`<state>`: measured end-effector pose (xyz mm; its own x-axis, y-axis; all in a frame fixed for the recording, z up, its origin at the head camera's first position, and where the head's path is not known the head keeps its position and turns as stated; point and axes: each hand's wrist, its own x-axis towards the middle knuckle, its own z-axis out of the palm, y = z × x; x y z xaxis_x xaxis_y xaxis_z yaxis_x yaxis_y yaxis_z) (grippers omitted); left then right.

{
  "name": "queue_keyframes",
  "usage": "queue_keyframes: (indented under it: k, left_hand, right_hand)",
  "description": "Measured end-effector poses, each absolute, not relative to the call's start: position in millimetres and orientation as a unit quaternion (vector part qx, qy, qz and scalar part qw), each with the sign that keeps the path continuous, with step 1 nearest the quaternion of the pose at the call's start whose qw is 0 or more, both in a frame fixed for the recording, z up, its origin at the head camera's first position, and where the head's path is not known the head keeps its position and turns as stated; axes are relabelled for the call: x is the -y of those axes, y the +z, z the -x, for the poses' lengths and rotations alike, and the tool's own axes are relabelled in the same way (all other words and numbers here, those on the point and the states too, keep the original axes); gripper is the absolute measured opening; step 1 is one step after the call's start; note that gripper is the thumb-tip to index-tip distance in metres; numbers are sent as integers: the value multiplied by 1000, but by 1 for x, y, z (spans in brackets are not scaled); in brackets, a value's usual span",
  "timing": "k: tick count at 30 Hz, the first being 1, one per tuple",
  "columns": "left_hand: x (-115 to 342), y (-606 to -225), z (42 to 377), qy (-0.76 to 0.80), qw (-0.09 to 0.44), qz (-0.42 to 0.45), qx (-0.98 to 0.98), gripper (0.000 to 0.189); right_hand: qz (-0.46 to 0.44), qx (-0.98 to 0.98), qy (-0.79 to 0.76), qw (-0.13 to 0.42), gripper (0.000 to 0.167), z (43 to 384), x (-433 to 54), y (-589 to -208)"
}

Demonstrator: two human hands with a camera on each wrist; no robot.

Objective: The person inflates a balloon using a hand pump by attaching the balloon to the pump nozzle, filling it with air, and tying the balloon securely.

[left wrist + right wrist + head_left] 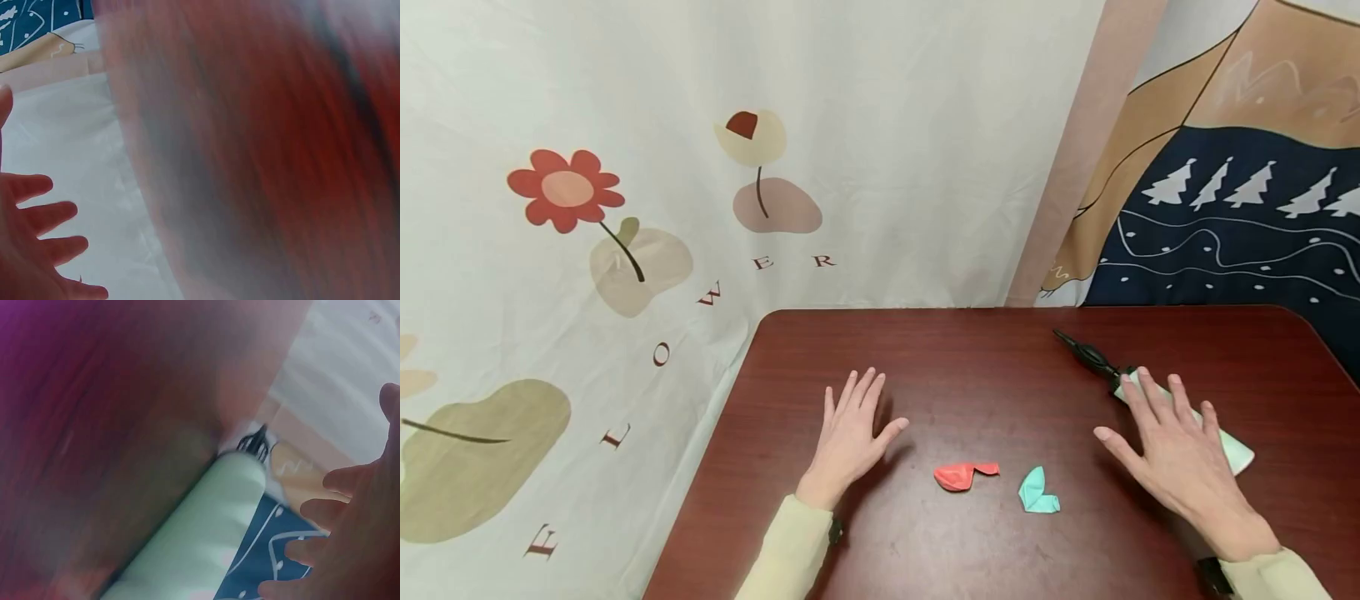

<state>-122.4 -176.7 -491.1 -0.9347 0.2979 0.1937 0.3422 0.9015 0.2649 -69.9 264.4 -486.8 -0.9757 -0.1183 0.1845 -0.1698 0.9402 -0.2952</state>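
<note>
A deflated red balloon point(957, 477) lies on the table between my two hands. Just right of it is a deflated turquoise balloon point(1037, 493), folded over on itself. My left hand point(847, 442) hovers left of the red balloon, fingers spread and holding nothing. On the other side, my right hand point(1183, 458) is spread over a pale green balloon pump point(1236, 452) and hides part of its body in the head view. The pump's black nozzle point(1090, 356) points to the far left. In the right wrist view the green pump point(206, 519) lies beside the outstretched fingers point(347, 479).
The dark red wooden table point(925, 375) has rounded far corners. Behind it and along its left side hangs a white curtain point(910, 150) printed with flowers and letters. A navy and tan patterned cloth point(1225, 242) hangs at the back right.
</note>
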Motion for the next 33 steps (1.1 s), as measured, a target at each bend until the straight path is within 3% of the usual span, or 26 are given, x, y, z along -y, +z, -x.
queue_keyframes:
  k: [4,15,26,33]
  left_hand:
    - [172,-492,122,-162,87,173,968,78]
    - [158,-497,118,-207,59,166,962,75]
    - [148,-495,114,-271,52,157,948,73]
    - [142,-491,113,-324,52,162,931,66]
  right_hand:
    - [-103,977,163,86,85,67,-244,-486]
    - [-192,964,177,39,78,66,-177,-489]
    - [-316,937,130,73,51,66,-126,-508]
    - [-327,933,111,102,26,73,-112,-510]
